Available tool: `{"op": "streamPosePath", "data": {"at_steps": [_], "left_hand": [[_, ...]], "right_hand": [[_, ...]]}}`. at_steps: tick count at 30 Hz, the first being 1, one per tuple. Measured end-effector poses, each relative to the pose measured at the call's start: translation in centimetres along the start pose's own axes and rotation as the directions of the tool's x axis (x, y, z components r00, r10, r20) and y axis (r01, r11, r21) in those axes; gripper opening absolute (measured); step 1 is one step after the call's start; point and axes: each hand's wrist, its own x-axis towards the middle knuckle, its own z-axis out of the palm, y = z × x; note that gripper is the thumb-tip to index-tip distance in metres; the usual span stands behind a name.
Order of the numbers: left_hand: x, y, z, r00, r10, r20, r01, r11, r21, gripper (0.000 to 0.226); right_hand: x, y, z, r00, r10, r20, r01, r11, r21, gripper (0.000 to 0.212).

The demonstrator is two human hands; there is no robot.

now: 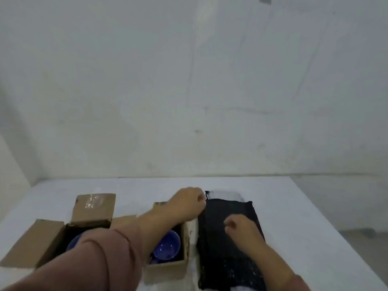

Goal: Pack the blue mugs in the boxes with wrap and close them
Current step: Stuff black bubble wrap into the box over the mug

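Observation:
Two open cardboard boxes stand on the white table. The left box holds a blue mug, mostly hidden by my left sleeve. The right box holds another blue mug, seen from above. A black sheet of wrap lies flat to the right of the boxes. My left hand reaches across the right box and grips the wrap's far left corner. My right hand is curled on the middle of the wrap and seems to pinch it.
The table ends at a grey wall behind and drops off at its right edge. The left box's flaps stand up and out. Something white peeks out beyond the wrap's far edge.

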Motion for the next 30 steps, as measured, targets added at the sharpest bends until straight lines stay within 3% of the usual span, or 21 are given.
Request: {"op": "streamPosePath", "data": {"at_steps": [2,5,10,15,19,21,23,25,26,28,30], "left_hand": [[-0.1,0.1,3.1,0.987,-0.078,0.139,0.089,0.993,-0.074,0.023],[0.5,-0.3,7.9,0.918,-0.263,0.297,0.339,0.908,-0.246,0.013],[1.7,-1.2,12.4,0.782,-0.522,0.342,0.623,0.622,-0.475,0.033],[3.2,-0.6,12.9,0.763,-0.532,0.367,0.626,0.467,-0.625,0.032],[3.9,-0.6,13.1,0.837,-0.446,0.317,0.542,0.592,-0.597,0.010],[4.2,-0.4,12.9,0.871,-0.417,0.260,0.484,0.632,-0.605,0.022],[4.2,0.2,12.2,0.895,-0.379,0.235,0.437,0.645,-0.627,0.021],[3.9,0.7,11.1,0.922,-0.308,0.235,0.382,0.619,-0.686,0.013],[3.5,0.8,10.4,0.932,-0.273,0.240,0.359,0.591,-0.722,0.009],[2.8,0.6,9.2,0.941,-0.221,0.258,0.338,0.527,-0.780,0.002],[1.8,-0.2,8.1,0.945,-0.200,0.259,0.326,0.498,-0.804,0.011]], "right_hand": [[-0.4,2.3,1.6,0.995,0.053,0.079,-0.045,0.994,-0.104,0.027],[-0.8,4.9,3.9,0.983,0.083,0.161,-0.050,0.978,-0.201,0.047],[-0.9,6.7,6.0,0.971,0.087,0.222,-0.022,0.960,-0.280,0.054],[-0.7,7.4,6.4,0.973,0.072,0.218,-0.008,0.960,-0.280,0.056],[-0.5,7.7,5.9,0.961,0.086,0.262,-0.030,0.977,-0.211,0.056],[-0.2,7.7,4.8,0.968,0.103,0.229,-0.094,0.994,-0.051,0.047],[0.2,7.7,3.2,0.978,0.186,0.099,-0.199,0.969,0.147,0.030],[0.7,7.7,1.7,0.944,0.330,-0.019,-0.298,0.874,0.384,0.017],[0.8,7.8,1.2,0.917,0.399,-0.012,-0.335,0.788,0.517,0.012],[1.0,7.6,0.7,0.890,0.428,0.158,-0.398,0.561,0.726,0.003],[1.0,7.1,0.7,0.879,0.316,0.358,-0.454,0.320,0.832,0.010]]}}
